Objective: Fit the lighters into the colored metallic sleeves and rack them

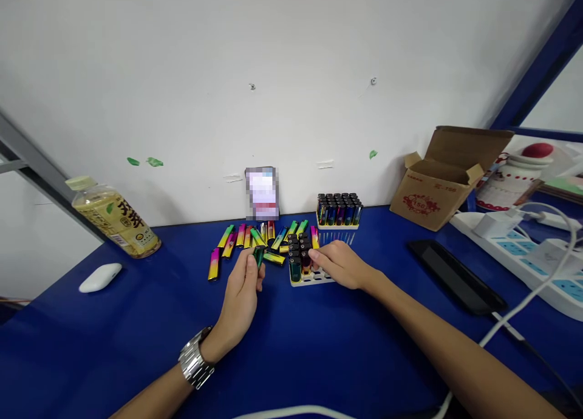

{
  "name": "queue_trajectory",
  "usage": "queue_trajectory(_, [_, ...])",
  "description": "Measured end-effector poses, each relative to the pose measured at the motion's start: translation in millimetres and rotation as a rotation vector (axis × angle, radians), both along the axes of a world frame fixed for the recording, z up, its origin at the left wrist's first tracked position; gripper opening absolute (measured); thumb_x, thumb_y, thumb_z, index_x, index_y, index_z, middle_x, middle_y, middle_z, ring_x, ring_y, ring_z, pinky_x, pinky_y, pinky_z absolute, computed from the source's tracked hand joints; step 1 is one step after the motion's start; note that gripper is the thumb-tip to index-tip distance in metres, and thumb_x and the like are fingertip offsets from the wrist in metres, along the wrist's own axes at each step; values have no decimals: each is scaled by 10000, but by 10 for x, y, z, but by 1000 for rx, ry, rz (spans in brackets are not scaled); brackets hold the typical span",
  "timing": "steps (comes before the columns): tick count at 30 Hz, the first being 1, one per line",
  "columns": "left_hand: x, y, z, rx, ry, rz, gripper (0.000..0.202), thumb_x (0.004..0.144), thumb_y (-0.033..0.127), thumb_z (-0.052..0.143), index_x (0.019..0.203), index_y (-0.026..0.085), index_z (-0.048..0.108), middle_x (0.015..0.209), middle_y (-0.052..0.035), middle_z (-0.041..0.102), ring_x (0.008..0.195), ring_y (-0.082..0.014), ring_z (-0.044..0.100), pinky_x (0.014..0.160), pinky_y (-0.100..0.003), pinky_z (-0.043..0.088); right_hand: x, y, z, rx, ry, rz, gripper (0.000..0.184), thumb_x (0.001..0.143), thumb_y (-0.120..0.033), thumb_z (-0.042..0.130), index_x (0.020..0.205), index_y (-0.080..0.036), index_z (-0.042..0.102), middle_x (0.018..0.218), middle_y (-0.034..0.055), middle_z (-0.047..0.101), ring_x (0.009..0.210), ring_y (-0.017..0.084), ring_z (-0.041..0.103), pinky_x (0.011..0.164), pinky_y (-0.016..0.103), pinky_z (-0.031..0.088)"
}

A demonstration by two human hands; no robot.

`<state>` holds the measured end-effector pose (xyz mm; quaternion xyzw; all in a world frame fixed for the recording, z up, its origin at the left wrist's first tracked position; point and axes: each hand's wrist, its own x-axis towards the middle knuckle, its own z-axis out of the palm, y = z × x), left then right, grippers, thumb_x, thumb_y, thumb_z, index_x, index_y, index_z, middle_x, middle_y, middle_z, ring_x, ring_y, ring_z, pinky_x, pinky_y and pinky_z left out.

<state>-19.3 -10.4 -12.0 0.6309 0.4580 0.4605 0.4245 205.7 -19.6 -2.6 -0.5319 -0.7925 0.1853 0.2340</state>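
My left hand [243,285] is closed around a green lighter [259,256], held just above the blue table [296,346]. My right hand [339,262] rests on a white tray [314,279] that is partly filled with upright lighters [299,254]; its fingers curl over the tray beside those lighters, and I cannot see anything inside them. Several loose rainbow-coloured lighters [246,237] lie scattered behind both hands. A second tray, full of lighters [339,210], stands by the wall. A metal watch [195,361] is on my left wrist.
A drink bottle [113,217] and a white earbud case [100,277] lie at the left. An open cardboard box [444,179], a black phone [455,275], a power strip [523,252] with cables and a white jar [514,176] sit at the right.
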Motion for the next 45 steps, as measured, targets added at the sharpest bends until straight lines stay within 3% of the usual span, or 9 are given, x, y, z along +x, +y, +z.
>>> queue_trajectory(3, [-12, 9, -2, -100, -73, -54, 410, 855, 588, 457, 729, 197, 469, 592, 68, 348, 495, -77, 329, 457, -202, 304, 8, 1, -4, -3, 9, 32, 672, 979, -554, 198, 681, -160, 655, 570, 38, 574, 549, 148, 508, 586, 252, 307])
queue_trajectory(8, [-52, 51, -51, -149, 100, -66, 490, 798, 563, 517, 544, 205, 300, 515, 81, 248, 471, -64, 238, 444, -214, 196, 2, 10, 4, 13, -30, 53, 618, 978, -540, 235, 635, -162, 583, 527, 4, 484, 504, 121, 440, 556, 245, 263])
queue_trajectory(14, [-65, 75, -104, -119, 196, -11, 408, 758, 447, 529, 552, 222, 259, 501, 86, 219, 459, -63, 213, 447, -228, 161, -14, 13, 3, 28, -41, 58, 545, 981, -483, 289, 590, -167, 500, 504, -25, 408, 478, 98, 371, 540, 247, 216])
queue_trajectory(20, [-67, 99, -125, -125, 186, -10, 431, 795, 522, 475, 559, 227, 267, 506, 87, 223, 434, -63, 212, 414, -223, 206, -18, 10, 10, 24, -42, 64, 517, 976, -463, 315, 564, -173, 431, 486, -35, 381, 462, 93, 352, 535, 252, 199])
queue_trajectory(39, [-37, 45, -40, -105, 309, -13, 362, 769, 462, 466, 571, 226, 277, 506, 81, 242, 444, -73, 249, 422, -218, 196, -13, 14, -5, 32, -38, 64, 515, 949, -473, 363, 528, -177, 367, 465, -46, 338, 440, 82, 319, 514, 250, 195])
queue_trajectory(42, [-20, 8, -11, -20, 345, 1, 374, 772, 448, 492, 559, 219, 288, 520, 79, 232, 465, -74, 257, 443, -219, 211, -11, -6, -26, 134, 41, 11, 497, 921, -461, 399, 510, -184, 390, 438, -42, 360, 433, 91, 349, 526, 257, 232])
queue_trajectory(45, [4, -58, 14, 132, 382, 11, 401, 766, 444, 542, 547, 212, 298, 521, 81, 240, 482, -73, 261, 455, -213, 225, -70, -52, -28, 465, 162, -43, 395, 861, -425, 451, 539, -199, 418, 433, -44, 376, 449, 107, 366, 572, 278, 285])
